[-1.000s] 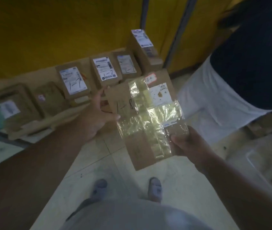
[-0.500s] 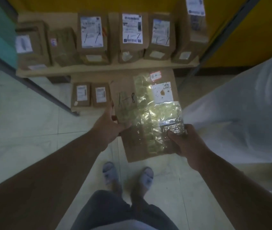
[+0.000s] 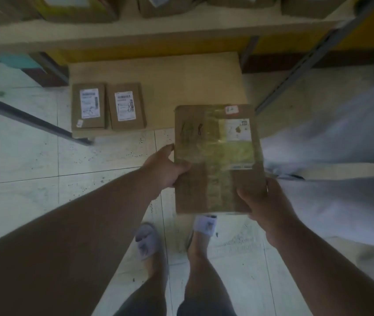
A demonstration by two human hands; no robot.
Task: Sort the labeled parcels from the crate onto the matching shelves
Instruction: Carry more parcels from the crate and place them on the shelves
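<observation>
You hold one flat cardboard parcel point(image 3: 215, 160) out in front of you with both hands, above the tiled floor point(image 3: 44, 156) and your sandalled feet point(image 3: 146, 240). Your left hand point(image 3: 166, 168) takes the parcel's left edge about halfway down, its grip closed on it with the thumb lying over the top face and the fingers underneath. Your right hand point(image 3: 261, 201) grips the near right corner, thumb on top, fingers curled under the edge. The parcel's face is crossed by yellowish tape; a white label point(image 3: 237, 130) sits near its far right corner with a small red-edged sticker point(image 3: 231, 109) above it, and dark handwriting on the left half is too blurred to read.

Just beyond the parcel lies the bottom shelf point(image 3: 181, 80), a low tan board close to the floor. Two small boxes point(image 3: 108, 107) lie side by side on its left part, each with a white label and handwriting. The parcel's far edge overlaps the shelf's front edge in the view, but it is held apart from the boxes. Higher up, a second shelf point(image 3: 158, 30) carries more boxes, cut off by the top of the view. White fabric point(image 3: 329, 144) fills the right side.
</observation>
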